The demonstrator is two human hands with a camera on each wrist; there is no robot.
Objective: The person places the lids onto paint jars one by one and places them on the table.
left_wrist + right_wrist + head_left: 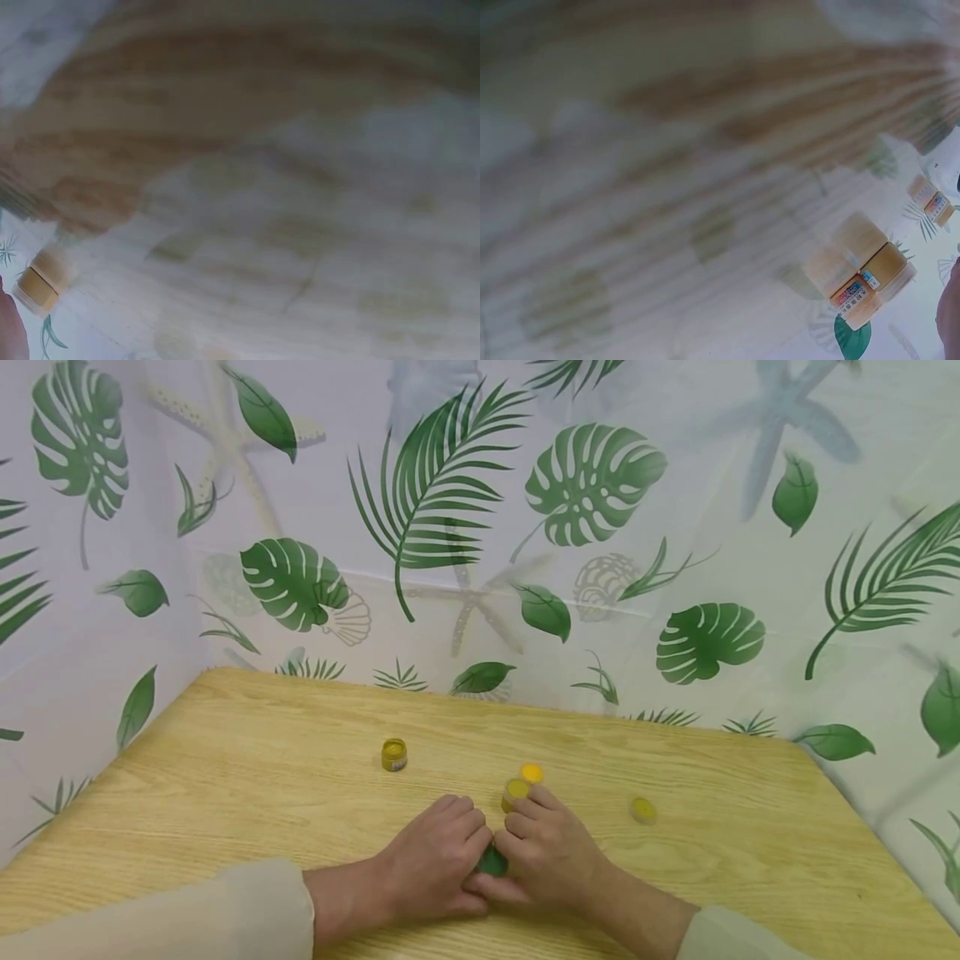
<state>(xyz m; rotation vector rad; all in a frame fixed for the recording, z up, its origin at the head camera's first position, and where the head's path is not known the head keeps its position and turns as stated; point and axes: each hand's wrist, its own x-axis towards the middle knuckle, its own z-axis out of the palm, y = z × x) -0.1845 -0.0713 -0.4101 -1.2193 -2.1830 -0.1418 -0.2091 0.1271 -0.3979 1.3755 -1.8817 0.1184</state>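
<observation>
Both hands meet near the front of the table around a small round green paint jar, mostly hidden by the fingers. My left hand curls round its left side. From the right, my right hand grips it, with the thumb lying along the near side. Just beyond the right hand's knuckles stands an open paint jar with yellowish paint. A small orange-yellow lid lies right behind that jar. Both wrist views are mostly filled by blurred, reflected-looking table surface; a labelled jar shows in the right wrist view.
An open ochre paint jar stands farther back, left of the hands. To the right lies a flat round yellowish lid. The wood-grain table meets a leaf-printed cloth at the back and sides.
</observation>
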